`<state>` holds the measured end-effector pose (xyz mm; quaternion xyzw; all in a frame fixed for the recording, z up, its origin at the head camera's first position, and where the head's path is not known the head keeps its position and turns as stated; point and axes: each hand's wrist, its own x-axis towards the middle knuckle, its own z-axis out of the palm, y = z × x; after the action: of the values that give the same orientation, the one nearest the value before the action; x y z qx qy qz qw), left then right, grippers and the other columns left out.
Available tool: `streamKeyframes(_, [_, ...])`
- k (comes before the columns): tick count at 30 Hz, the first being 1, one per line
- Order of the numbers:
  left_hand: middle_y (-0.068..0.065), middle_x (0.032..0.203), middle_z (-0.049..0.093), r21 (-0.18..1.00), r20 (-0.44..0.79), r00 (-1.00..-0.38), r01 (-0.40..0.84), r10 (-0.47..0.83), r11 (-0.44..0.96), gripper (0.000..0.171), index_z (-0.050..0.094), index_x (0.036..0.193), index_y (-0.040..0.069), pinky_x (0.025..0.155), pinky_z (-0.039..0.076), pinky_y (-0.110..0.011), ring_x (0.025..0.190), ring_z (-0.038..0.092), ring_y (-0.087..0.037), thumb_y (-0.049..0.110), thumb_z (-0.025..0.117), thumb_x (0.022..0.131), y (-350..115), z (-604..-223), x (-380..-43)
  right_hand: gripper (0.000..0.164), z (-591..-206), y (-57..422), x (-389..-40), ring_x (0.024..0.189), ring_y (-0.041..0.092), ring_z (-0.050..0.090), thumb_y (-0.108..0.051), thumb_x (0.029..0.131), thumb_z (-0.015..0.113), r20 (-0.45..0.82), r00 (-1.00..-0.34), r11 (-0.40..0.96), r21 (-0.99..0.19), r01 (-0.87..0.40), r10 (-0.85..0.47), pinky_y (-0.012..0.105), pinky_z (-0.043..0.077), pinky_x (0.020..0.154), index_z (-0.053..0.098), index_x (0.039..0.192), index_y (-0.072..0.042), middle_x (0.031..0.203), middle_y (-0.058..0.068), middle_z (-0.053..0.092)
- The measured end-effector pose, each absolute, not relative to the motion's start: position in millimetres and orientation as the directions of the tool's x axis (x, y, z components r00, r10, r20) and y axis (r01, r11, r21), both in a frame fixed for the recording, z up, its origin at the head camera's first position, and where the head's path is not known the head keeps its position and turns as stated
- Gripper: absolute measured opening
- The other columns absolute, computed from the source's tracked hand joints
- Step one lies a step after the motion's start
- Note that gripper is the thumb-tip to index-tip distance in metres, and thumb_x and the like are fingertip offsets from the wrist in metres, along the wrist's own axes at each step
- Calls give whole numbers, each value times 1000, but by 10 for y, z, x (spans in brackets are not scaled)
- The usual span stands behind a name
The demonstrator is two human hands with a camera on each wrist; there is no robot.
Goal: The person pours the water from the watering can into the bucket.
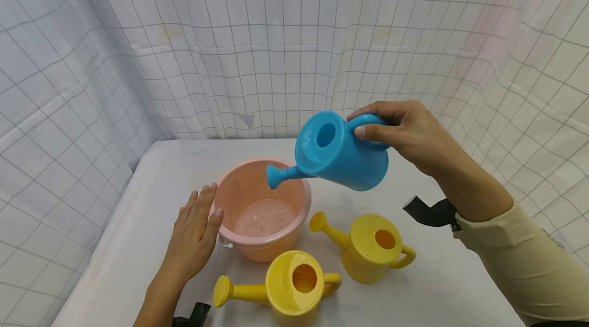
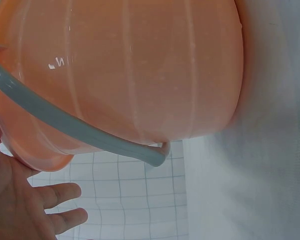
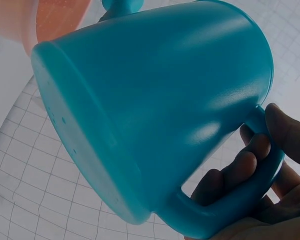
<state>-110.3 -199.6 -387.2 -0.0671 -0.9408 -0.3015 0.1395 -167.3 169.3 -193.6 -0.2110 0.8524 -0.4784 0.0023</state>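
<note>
A blue watering can (image 1: 354, 163) hangs tilted in the air, its spout head over the pink bucket (image 1: 301, 214). My right hand (image 1: 409, 133) grips its handle, with fingers curled through the loop in the right wrist view. Some clear water lies at the bottom of the bucket. My left hand (image 1: 195, 230) rests with straight fingers against the bucket's left rim. In the left wrist view, a grey bail handle (image 2: 80, 130) hangs down along the bucket's outer wall (image 2: 159, 70).
Two yellow watering cans stand on the white-covered table: one in front (image 1: 294, 291), the other to the right (image 1: 368, 250). Both spouts point left. A white grid-patterned curtain (image 1: 294, 51) encloses the back and sides.
</note>
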Motion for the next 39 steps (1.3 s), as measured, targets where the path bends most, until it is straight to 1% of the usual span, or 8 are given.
streamKeyframes(23, [-16, 156, 25, 543, 299, -953, 203, 39, 815, 55, 18, 152, 25, 110, 9, -69, 145, 13, -41, 37, 35, 101, -2004, -3874, -1107, 32, -1950, 1690, -1679, 107, 26, 60, -28, 88, 66, 192, -923, 468, -816, -339, -334, 54, 46, 97, 65, 116, -10, 115, 7, 66])
streamKeyframes(39, [-17, 155, 25, 542, 294, -955, 197, 35, 817, 55, 18, 152, 26, 110, 9, -68, 145, 12, -41, 37, 35, 101, -2004, -3878, -1108, 32, -1942, 1690, -1679, 107, 26, 60, -27, 89, 66, 194, -918, 462, -816, -346, -345, 55, 46, 97, 65, 116, -10, 115, 7, 66])
